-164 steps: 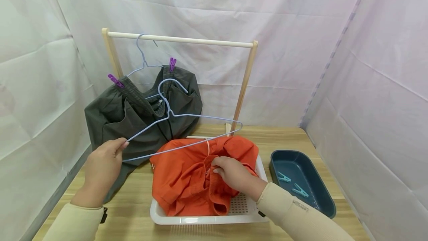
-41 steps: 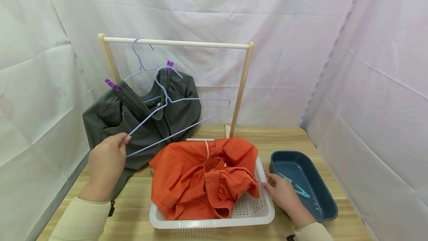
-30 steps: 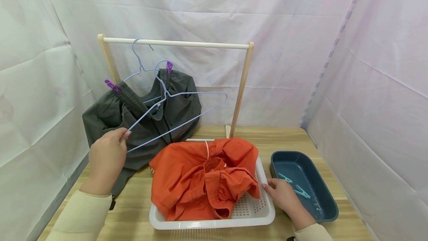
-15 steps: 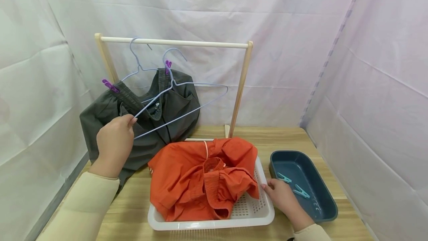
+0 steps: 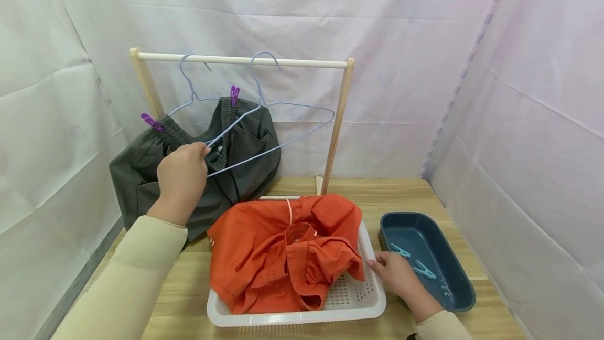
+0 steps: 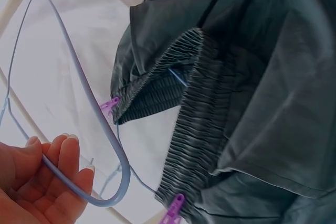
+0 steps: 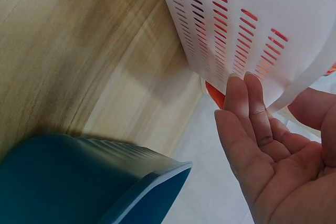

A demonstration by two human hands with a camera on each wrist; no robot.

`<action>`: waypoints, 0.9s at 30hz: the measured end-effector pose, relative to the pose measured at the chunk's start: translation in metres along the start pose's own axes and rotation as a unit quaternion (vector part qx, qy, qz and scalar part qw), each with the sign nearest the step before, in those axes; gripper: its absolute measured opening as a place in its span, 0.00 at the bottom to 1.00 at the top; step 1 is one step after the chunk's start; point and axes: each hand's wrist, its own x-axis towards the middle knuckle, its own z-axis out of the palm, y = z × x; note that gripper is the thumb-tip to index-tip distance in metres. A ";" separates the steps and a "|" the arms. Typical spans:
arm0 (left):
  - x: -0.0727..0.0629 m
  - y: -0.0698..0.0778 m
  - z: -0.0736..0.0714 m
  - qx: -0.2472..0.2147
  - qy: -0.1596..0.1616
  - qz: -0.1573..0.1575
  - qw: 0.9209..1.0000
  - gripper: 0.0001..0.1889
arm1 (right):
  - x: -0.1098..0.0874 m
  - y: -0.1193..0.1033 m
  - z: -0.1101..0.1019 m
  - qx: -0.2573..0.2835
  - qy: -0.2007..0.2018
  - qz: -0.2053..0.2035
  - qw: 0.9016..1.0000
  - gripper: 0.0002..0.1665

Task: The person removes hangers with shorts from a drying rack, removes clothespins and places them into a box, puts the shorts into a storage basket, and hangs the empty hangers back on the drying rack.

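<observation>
My left hand pinches one end of a light-blue hanger between thumb and fingers. The hanger's hook is level with the rack's white rod and overlaps it; I cannot tell whether it rests on it. In the left wrist view the bare hanger's bend lies across the fingers. Behind it, dark grey pants hang from another hanger with purple clothespins. My right hand holds the right rim of a white basket, thumb over the edge. Orange shorts lie bunched in the basket.
A dark blue tray with light-blue clothespins stands right of the basket, close to my right hand. The rack's wooden right leg rises behind the basket. White fabric walls enclose the wooden table.
My right hand has left the orange shorts and moved to the basket's right rim. My left hand has carried the hanger up and right, bringing its hook to the rod.
</observation>
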 end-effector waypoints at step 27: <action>0.050 0.042 0.011 0.027 -0.075 0.013 0.997 0.12 | 0.002 0.003 -0.001 0.002 0.004 -0.006 1.000 0.07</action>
